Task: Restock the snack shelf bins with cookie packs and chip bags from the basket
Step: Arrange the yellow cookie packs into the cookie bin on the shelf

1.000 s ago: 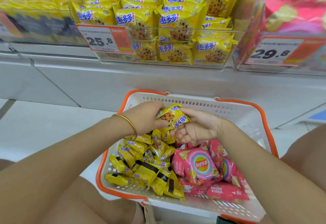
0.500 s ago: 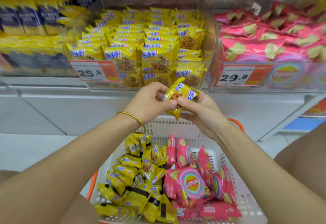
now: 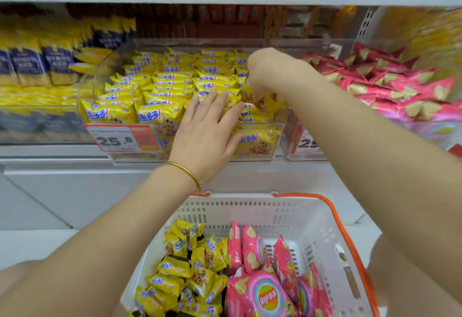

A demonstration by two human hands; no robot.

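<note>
**A:** Where was the left hand (image 3: 207, 129)?

**B:** It lay flat on the front rows of stocked cookie packs (image 3: 160, 114) in the clear cookie bin (image 3: 278, 126). The fingers were straight and a little spread, reaching over the bin's front wall. A gold bangle (image 3: 186, 173) sat on that wrist.

**A:** And the right hand (image 3: 266, 76)?

**B:** It hung over the bin's front right corner with its fingers curled downward, pinching the held cookie pack (image 3: 270, 103) by its upper edge. That yellow pack was tilted at the top of the pile. I couldn't tell whether it rested on the packs beneath.

**A:** What stood around the bin?

**B:** Just beside it on the right was the chip bin (image 3: 291, 139), heaped with pink shelved chip bags (image 3: 400, 86). On the left were blue-and-yellow packets (image 3: 37, 64), too blurred to read. An orange-and-white price tag (image 3: 122, 139) marked 25.8 hung on the cookie bin's front.

**A:** And the basket?

**B:** The white basket (image 3: 250, 214), rimmed in orange, sat below the shelf (image 3: 75, 164), between the two forearms. Loose cookie packs (image 3: 192, 271) were piled in its left part, and the basket chip bags (image 3: 262, 294) stood just beside them. The basket's bare slotted floor showed at the right.
</note>
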